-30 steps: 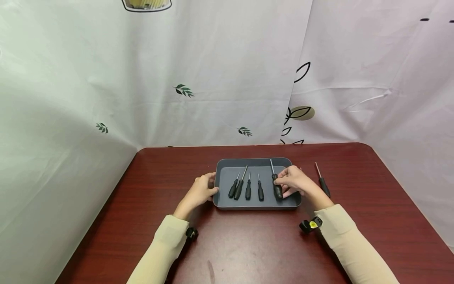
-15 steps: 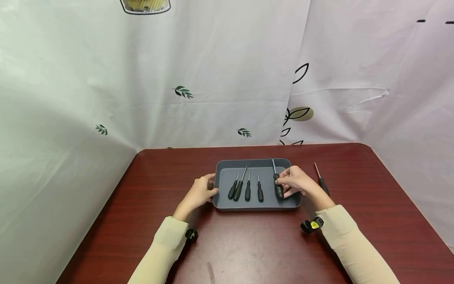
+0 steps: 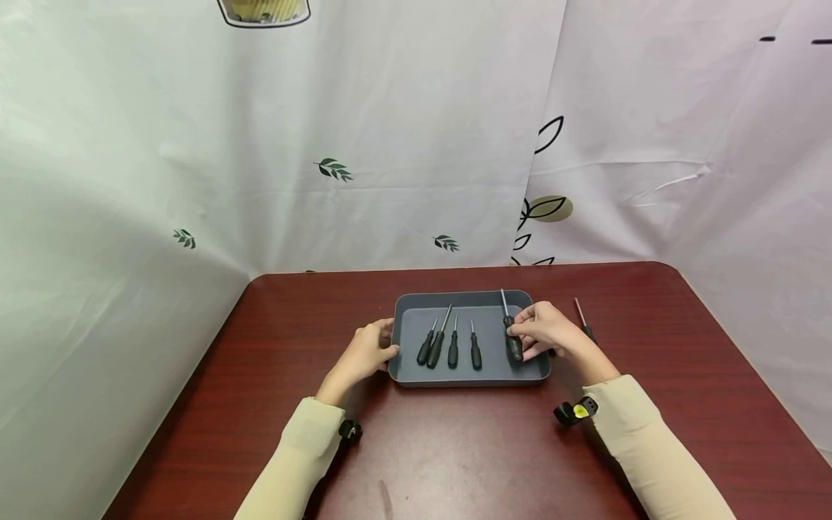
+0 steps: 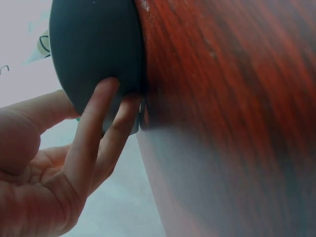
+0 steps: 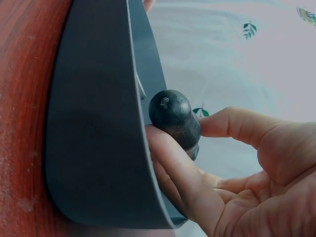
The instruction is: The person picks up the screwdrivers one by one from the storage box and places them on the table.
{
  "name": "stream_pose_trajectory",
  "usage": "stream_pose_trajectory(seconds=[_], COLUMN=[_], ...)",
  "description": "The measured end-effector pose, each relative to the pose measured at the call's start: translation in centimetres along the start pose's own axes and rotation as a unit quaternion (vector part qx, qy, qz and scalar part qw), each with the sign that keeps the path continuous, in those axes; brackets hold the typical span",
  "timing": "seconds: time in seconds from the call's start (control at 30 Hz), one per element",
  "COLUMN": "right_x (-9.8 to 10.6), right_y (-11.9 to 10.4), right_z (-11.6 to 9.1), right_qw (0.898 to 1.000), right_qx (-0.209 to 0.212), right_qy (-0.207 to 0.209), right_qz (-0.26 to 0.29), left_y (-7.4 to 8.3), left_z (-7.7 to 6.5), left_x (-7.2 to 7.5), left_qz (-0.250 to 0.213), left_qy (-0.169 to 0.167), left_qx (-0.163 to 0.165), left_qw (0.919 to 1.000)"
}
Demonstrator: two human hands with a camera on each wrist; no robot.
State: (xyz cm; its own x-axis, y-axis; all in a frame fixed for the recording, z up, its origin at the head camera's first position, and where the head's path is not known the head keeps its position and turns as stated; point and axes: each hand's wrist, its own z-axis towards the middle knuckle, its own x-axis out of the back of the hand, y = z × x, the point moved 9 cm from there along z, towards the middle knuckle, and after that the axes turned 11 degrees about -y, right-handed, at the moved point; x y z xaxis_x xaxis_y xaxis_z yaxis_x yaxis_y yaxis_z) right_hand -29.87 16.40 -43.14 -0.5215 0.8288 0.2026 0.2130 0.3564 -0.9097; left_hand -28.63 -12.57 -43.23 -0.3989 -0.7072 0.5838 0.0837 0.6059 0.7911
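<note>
In the head view, the right hand [image 3: 544, 331] pinches a screwdriver [image 3: 513, 347] by its handle, reaching over the right edge of the tray [image 3: 464, 379]; the shaft points at the far edge. Four more drivers [image 3: 453, 355] lie to its left. Another driver [image 3: 588, 333] lies on the desk [image 3: 448, 448] beyond that right edge. The left hand [image 3: 362, 352] grips the tray's left edge. The left wrist view adds two extended fingers against the outer wall. The right wrist view shows the handle's rounded end near the rim.
</note>
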Motion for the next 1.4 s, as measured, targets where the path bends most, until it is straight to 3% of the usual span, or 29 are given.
stream_pose_trajectory(seconds=[1.4], right_x=[3.4], right_y=[0.9], right_z=[-2.6], right_qw=[0.998], right_qx=[0.029], right_qy=[-0.029], right_qz=[0.048], left_y=[0.0], left_z=[-0.1], left_x=[-0.1], left_qz=[-0.006], left_qy=[-0.01], left_qx=[0.003], left_qw=[0.9999])
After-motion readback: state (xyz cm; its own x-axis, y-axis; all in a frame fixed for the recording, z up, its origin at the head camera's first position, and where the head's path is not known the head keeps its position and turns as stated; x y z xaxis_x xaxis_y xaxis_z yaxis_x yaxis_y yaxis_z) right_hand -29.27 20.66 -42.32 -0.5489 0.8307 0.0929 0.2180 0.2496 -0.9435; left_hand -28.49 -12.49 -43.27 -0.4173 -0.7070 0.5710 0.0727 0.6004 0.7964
